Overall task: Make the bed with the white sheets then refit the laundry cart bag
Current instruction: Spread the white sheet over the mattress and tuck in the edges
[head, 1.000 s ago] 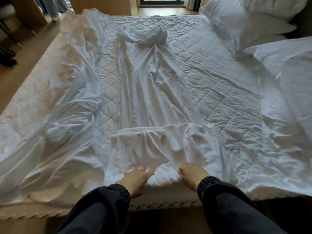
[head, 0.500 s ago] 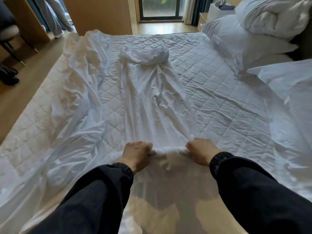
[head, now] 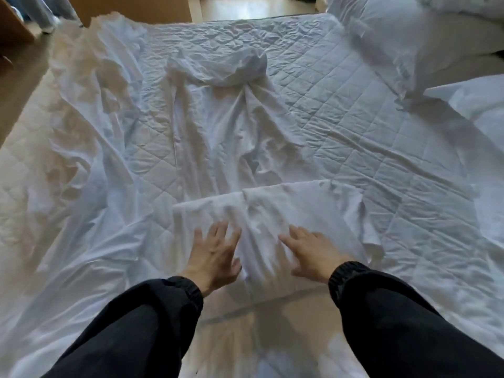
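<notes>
A crumpled white sheet (head: 218, 126) lies across the quilted mattress (head: 341, 110), bunched into a lump (head: 226, 69) at the far middle and heaped along the left side. A folded-back flap of the sheet (head: 272, 211) lies flat just ahead of me. My left hand (head: 212, 255) hovers or rests on the flap's left part with fingers spread, holding nothing. My right hand (head: 313, 252) is spread the same way on the flap's right part. Both arms wear black sleeves. No laundry cart is in view.
White pillows (head: 395, 36) are piled at the far right, and another white pillow or duvet (head: 477, 105) lies at the right edge. Wooden floor (head: 21, 77) and a wooden cabinet (head: 131, 6) are at the left and far end.
A second ago both hands gripped the sheet's near edge and then pulled it up. Now they have let go, fingers spread, and the flap lies folded back on the bed.
</notes>
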### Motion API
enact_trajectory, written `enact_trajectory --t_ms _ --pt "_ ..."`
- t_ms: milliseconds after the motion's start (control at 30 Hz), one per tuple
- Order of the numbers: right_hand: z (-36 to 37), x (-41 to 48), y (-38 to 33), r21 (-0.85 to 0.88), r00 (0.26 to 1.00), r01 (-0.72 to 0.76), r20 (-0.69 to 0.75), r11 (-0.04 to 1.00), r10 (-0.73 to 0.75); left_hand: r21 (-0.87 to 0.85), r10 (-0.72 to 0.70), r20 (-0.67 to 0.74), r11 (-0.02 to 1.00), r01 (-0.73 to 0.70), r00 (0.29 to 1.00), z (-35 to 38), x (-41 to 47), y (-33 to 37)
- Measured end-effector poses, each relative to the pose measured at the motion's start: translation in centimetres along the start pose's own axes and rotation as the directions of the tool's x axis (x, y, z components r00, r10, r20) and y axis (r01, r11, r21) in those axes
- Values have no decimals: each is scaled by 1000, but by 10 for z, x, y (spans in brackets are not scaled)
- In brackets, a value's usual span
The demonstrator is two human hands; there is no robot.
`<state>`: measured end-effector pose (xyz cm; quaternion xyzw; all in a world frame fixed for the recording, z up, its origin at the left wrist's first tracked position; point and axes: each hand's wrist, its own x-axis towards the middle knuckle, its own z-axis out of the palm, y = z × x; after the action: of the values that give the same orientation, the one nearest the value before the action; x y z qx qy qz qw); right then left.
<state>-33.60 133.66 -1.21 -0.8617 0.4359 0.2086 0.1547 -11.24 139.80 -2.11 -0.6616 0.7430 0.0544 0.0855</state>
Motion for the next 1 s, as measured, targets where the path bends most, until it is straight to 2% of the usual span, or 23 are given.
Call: enact_trajectory --t_ms 133,267,400,467,533,600,767,1000 --pt "47 18 -2 -26 994 -52 94 998 54 -60 18 116 998 -11 993 50 -13 22" --pt "88 26 -5 -139 997 -70 33 988 75 -104 25 194 995 -4 981 83 -17 30" --pt "107 37 -1 -148 998 -67 -32 987 63 -100 67 240 994 -44 969 95 -18 38" --pt "115 39 1 -142 990 -46 -138 989 26 -93 37 277 996 -11 960 97 -14 41" --pt "120 35 -1 -149 953 -40 -304 988 -7 -112 11 310 993 25 951 97 -11 45" --pt "121 30 -4 -132 913 -43 -407 990 -15 -139 -6 335 989 55 942 94 -12 48" --pt "105 18 -9 -102 910 -47 -414 994 0 -172 -48 347 978 114 936 78 -21 55" --pt "88 -35 -8 -91 889 -28 -458 995 -17 -157 -89 282 978 137 955 55 -57 82"
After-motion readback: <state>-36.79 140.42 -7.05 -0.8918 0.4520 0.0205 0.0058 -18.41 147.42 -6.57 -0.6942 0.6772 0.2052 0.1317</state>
